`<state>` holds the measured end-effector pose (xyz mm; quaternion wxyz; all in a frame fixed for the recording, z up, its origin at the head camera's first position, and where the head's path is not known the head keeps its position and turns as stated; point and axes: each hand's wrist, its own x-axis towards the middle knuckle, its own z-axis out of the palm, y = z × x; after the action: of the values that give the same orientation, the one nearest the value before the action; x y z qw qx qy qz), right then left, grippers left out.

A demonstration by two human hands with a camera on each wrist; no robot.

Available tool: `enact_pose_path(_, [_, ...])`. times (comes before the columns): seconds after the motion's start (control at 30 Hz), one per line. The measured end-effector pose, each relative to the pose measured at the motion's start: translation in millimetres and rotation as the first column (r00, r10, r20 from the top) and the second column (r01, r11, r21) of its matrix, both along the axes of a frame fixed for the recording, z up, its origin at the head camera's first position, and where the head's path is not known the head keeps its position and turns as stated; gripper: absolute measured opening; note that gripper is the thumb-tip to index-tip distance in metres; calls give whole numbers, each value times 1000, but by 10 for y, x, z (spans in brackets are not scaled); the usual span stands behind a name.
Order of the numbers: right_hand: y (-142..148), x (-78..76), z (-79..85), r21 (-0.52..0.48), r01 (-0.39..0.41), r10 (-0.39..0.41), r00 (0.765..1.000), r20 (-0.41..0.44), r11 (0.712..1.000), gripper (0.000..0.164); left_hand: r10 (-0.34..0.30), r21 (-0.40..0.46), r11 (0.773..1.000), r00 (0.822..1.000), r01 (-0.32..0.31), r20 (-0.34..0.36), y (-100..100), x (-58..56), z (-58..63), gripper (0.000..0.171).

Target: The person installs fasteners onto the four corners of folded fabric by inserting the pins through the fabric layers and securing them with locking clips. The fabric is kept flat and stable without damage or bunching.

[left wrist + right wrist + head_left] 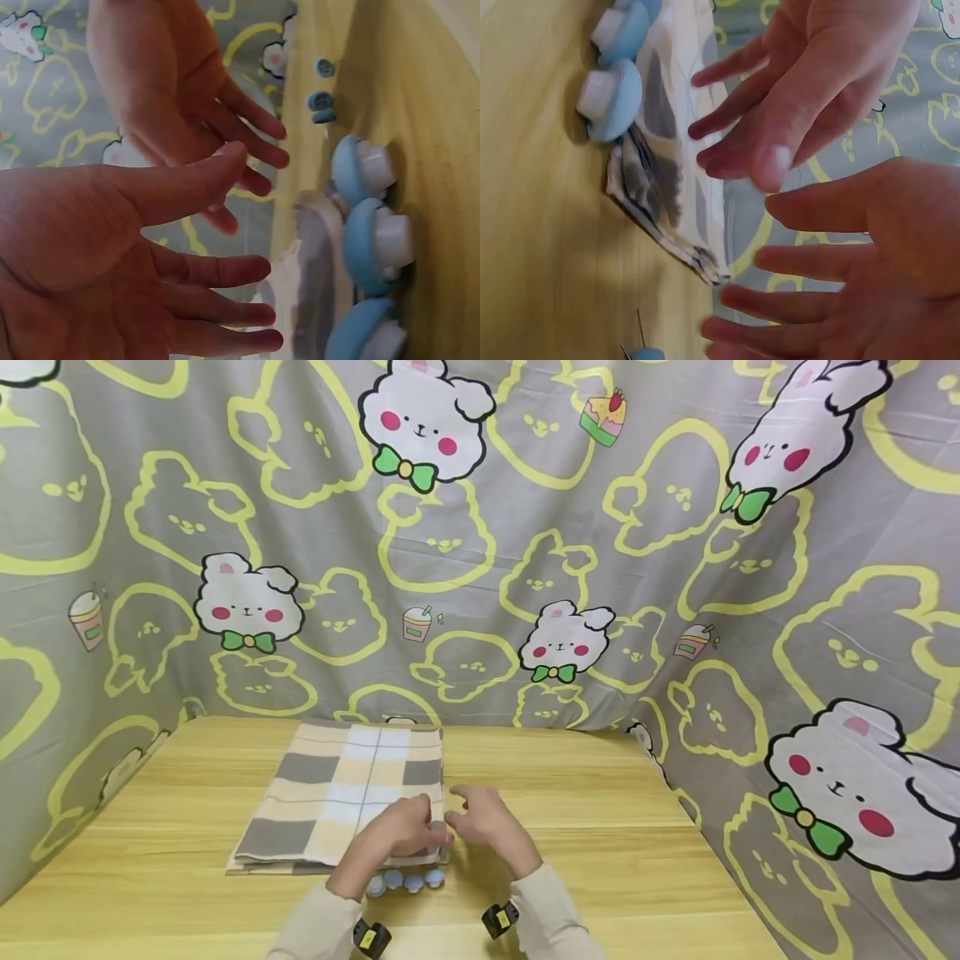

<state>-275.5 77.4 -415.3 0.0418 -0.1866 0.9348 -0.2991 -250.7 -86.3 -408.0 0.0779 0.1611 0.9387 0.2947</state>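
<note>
A folded plaid cloth [360,768] in grey, cream and white lies on the table. Over its right front part hovers my left hand [405,827], fingers loosely extended and holding nothing. My right hand [483,818] is just beyond the cloth's right edge, facing the left one, also with nothing in its fingers. Several blue mushroom-shaped pieces with white stems [413,882] sit in a row along the cloth's front edge; the left wrist view shows one closely [375,240]. Near the right hand is a small blue piece with thin pins [646,353].
The wooden table [600,860] ends at a grey curtain [465,527] printed with white rabbits and yellow outlines, which hangs behind and on both sides. Small blue round pieces [322,100] lie apart from the row. A black wrist camera [500,920] sits at the right sleeve.
</note>
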Motion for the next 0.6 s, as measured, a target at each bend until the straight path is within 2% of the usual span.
enact_pose_path(0.17, [-39, 26, -2, 18, -61, 59, 995, 79, 998, 38, -15, -34, 999, 1000, 16, 8, 58, 37, -33, 32])
enact_pose_path(0.33, [-56, 29, 1, 56, -77, 72, 994, 80, 995, 30, -25, -79, 997, 999, 27, 30, 91, 69, -46, 28])
enact_pose_path(0.6, [-72, 31, -50, 55, -88, 82, 992, 100, 995, 25, -30, -72, 997, 999, 29, -23, 74, 77, -75, 30])
